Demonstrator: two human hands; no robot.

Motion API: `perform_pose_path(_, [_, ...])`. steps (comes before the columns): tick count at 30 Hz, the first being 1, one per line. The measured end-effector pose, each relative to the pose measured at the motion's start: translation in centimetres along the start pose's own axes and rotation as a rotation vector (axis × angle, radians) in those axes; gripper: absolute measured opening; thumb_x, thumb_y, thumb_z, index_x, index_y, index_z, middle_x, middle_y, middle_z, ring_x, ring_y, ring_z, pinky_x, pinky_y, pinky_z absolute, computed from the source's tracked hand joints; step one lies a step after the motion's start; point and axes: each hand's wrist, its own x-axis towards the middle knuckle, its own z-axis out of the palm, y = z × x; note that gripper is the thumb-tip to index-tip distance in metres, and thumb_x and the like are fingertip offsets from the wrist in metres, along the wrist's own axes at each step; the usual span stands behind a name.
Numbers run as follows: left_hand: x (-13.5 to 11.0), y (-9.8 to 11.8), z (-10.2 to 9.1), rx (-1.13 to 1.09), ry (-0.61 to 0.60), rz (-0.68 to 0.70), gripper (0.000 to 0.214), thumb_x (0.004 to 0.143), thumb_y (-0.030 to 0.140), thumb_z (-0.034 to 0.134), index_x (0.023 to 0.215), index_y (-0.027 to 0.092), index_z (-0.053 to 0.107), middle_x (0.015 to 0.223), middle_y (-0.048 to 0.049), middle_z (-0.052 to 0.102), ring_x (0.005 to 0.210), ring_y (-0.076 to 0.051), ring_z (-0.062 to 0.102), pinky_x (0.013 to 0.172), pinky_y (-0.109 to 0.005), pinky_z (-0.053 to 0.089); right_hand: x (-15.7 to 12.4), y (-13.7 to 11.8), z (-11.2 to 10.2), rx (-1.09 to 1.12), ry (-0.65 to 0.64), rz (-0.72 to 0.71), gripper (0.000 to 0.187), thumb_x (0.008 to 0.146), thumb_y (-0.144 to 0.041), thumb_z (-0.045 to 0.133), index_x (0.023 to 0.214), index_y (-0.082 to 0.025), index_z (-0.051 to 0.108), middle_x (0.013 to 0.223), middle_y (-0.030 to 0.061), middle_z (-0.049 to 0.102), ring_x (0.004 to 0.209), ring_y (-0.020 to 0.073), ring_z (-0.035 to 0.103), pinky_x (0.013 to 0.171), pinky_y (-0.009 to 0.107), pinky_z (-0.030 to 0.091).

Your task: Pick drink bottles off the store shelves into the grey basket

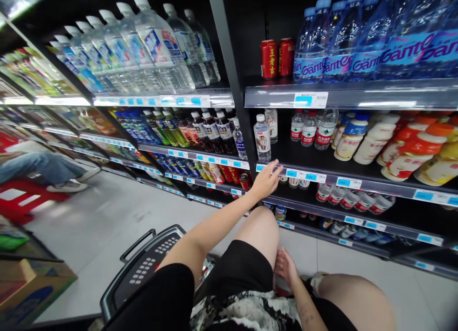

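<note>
My left hand (266,181) reaches out to the front edge of the middle shelf (300,174), its fingers stretched and holding nothing. Just beyond the fingertips stands a clear bottle (263,139) with an animal picture on its label, apart from the hand. Low between my knees is my right hand (286,269), close to my left thigh, its visible fingers loosely extended. Beneath it shows a see-through object with some red (281,285); what it is and whether the hand touches it I cannot tell. Small red-labelled water bottles (308,130) stand farther right on that shelf.
Large blue-tinted bottles (368,49) and red cans (269,59) fill the upper right shelf. Dark drink bottles (209,132) line the left bay. Beside my left leg is a black basket (143,269). A seated person's leg (43,166) and a cardboard box (32,288) are at left.
</note>
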Motion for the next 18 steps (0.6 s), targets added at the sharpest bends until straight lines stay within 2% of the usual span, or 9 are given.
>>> perform_pose_path(3, [4.5, -0.5, -2.7, 0.112, 0.184, -0.163, 0.059, 0.095, 0.019, 0.047, 0.154, 0.016, 0.039, 0.169, -0.013, 0.014, 0.157, -0.032, 0.009, 0.129, -0.053, 0.017, -0.2, 0.1, -0.6, 0.021, -0.041, 0.002, 0.074, 0.039, -0.085, 0.075, 0.081, -0.024, 0.069, 0.083, 0.0064, 0.069, 0.076, 0.024, 0.06, 0.068, 0.034, 0.047])
perform_pose_path(5, [6.9, -0.6, -3.9, 0.168, 0.193, -0.24, 0.068, 0.09, 0.015, 0.055, 0.156, 0.018, 0.037, 0.17, -0.0115, 0.005, 0.157, -0.034, 0.001, 0.129, -0.056, 0.009, -0.4, 0.1, -0.9, 0.013, -0.029, -0.011, 0.074, 0.04, -0.086, 0.074, 0.082, -0.025, 0.07, 0.087, 0.0072, 0.071, 0.083, 0.0272, 0.063, 0.071, 0.036, 0.047])
perform_pose_path(8, [9.1, -0.4, -5.2, 0.226, 0.177, -0.335, 0.083, 0.084, 0.013, 0.063, 0.16, 0.018, 0.029, 0.17, -0.011, -0.001, 0.156, -0.035, -0.008, 0.126, -0.059, 0.003, -0.8, 0.0, -1.0, 0.004, -0.018, -0.017, 0.074, 0.038, -0.086, 0.074, 0.082, -0.027, 0.071, 0.092, 0.0072, 0.073, 0.091, 0.0306, 0.064, 0.074, 0.039, 0.048])
perform_pose_path(12, [10.4, -0.1, -6.5, 0.285, 0.175, -0.4, 0.096, 0.083, 0.02, 0.07, 0.163, 0.015, 0.017, 0.169, -0.0137, 0.002, 0.156, -0.036, -0.009, 0.125, -0.059, 0.003, -1.0, -0.1, -1.1, 0.014, 0.0, -0.014, 0.075, 0.036, -0.087, 0.074, 0.081, -0.027, 0.071, 0.091, 0.0067, 0.074, 0.091, 0.0304, 0.064, 0.073, 0.038, 0.047])
perform_pose_path(15, [11.2, -0.3, -7.0, 0.401, 0.085, -0.417, 0.107, 0.078, 0.024, 0.077, 0.163, 0.018, 0.014, 0.169, -0.0159, 0.01, 0.156, -0.039, -0.003, 0.125, -0.06, 0.003, -0.7, 0.1, -1.3, 0.023, 0.008, -0.01, 0.073, 0.037, -0.086, 0.075, 0.08, -0.026, 0.07, 0.089, 0.0056, 0.074, 0.089, 0.029, 0.064, 0.072, 0.037, 0.047])
perform_pose_path(18, [12.1, -0.7, -7.2, 0.568, -0.022, -0.455, 0.117, 0.073, 0.03, 0.082, 0.164, 0.022, 0.009, 0.166, -0.0181, 0.02, 0.155, -0.04, 0.006, 0.125, -0.06, 0.006, -0.2, 0.6, -1.5, 0.026, -0.006, -0.012, 0.074, 0.043, -0.084, 0.074, 0.088, -0.025, 0.073, 0.091, 0.0043, 0.074, 0.088, 0.0263, 0.063, 0.071, 0.035, 0.046])
